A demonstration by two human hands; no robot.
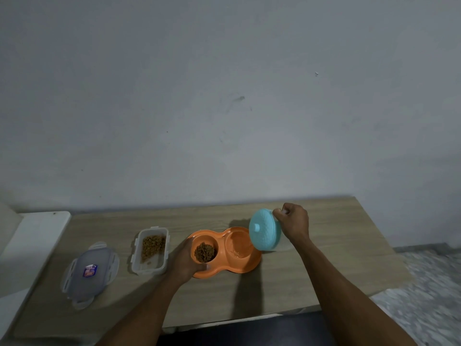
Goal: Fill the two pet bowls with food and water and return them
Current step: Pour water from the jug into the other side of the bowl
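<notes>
Left hand (183,262): you grip the orange double bowl (232,269) by its rim.
Right hand (294,222): you clasp the teal-lidded jug (264,229), tilted.

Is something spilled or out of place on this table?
No spill shows. Only the blue-lidded jug is tilted, held by the right hand at the right compartment of the orange bowl. The lid of the food container lies off, beside it.
</notes>
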